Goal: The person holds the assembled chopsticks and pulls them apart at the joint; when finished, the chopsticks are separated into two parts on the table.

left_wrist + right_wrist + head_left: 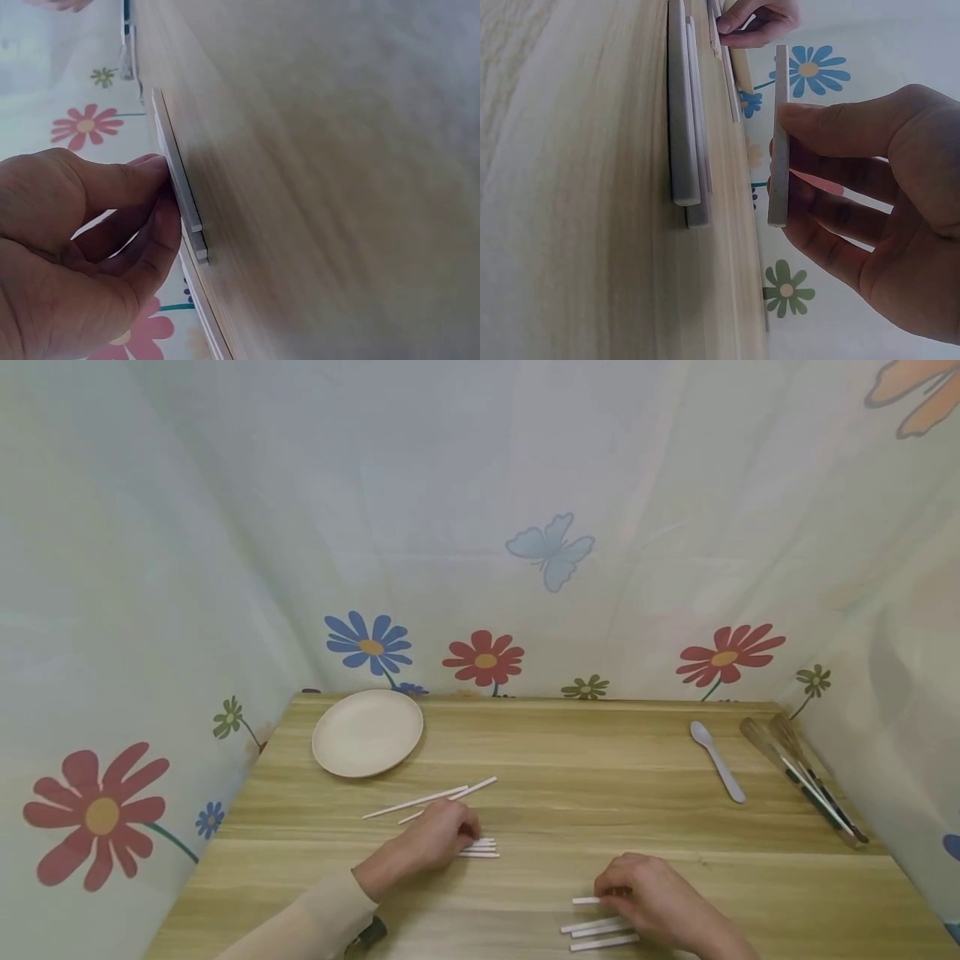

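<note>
White, slim, straight sticks [604, 942] lie partly grouped on the wood-grained table [562, 760]: our left hand [438, 839] pinches one in its row, our right hand [663, 900] grips one raised near three others, and two beyond our left hand seem left ungathered.

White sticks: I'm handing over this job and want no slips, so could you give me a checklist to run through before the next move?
1. Right hand has a grip on its stick: ok, pinched between thumb and fingers.
2. That stick is off the table: ok, the right wrist view shows it raised.
3. Left hand pinches only one stick: cannot tell, several sticks lie together at its fingertips.
4. No loose sticks near the left hand: not ok, two sticks lie between it and the plate.
5. Spoon and brushes apart from both hands: ok.
</note>
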The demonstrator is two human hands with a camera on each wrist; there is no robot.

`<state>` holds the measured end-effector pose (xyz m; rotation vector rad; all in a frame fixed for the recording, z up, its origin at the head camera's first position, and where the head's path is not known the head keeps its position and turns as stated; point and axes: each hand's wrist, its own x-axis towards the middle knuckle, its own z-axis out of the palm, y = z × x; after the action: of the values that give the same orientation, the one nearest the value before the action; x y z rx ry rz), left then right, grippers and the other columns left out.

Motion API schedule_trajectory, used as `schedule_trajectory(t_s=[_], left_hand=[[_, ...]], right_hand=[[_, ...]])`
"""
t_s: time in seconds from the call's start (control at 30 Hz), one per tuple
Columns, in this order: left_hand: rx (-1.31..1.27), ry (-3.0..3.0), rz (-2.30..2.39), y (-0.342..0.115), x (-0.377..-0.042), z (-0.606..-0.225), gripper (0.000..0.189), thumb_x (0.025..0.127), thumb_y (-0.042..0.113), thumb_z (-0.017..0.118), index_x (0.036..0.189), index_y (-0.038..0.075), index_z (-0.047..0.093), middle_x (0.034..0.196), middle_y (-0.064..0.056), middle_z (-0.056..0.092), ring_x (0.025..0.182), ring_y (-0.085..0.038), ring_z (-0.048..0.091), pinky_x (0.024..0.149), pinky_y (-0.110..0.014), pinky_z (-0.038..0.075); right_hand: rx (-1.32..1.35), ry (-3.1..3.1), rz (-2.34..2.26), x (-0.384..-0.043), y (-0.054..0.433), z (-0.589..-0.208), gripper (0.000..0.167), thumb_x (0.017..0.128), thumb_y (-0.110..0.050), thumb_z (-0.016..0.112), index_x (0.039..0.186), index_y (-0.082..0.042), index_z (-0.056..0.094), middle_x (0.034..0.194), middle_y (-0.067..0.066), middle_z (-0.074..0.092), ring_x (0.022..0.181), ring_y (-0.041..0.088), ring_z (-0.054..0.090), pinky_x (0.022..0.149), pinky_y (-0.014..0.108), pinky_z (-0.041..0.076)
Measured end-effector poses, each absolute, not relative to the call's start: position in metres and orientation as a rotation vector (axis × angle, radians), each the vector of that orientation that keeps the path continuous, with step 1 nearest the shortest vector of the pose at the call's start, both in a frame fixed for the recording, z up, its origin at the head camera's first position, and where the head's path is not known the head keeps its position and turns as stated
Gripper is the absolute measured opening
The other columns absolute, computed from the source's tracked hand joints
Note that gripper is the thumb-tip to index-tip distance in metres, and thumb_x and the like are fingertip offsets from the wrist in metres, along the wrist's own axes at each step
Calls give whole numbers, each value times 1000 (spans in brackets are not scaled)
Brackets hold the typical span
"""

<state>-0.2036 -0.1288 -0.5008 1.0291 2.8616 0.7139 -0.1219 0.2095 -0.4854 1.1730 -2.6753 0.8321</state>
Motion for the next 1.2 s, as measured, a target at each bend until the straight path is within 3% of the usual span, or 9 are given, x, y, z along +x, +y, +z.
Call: schedule_trajectory(t_s=[0.8,1.2], left_hand=[[1030,2888,677,-127,-200,-502,13,75,-2,73,80,10,75,78,3,72,76,-7,64,69,-22,53],[995,2911,748,-129,-204,-495,5,82,6,73,81,10,75,76,2,70,72,-5,59,67,-21,51]], right_hand=[[1198,-2718,854,-124,206,-487,14,81,-12,76,86,-25,73,84,-18,66,77,-4,57,63,18,48],[1195,-2753,873,-125,206,-491,3,87,-20,72,87,-23,74,85,-16,67,79,-5,58,65,18,50]])
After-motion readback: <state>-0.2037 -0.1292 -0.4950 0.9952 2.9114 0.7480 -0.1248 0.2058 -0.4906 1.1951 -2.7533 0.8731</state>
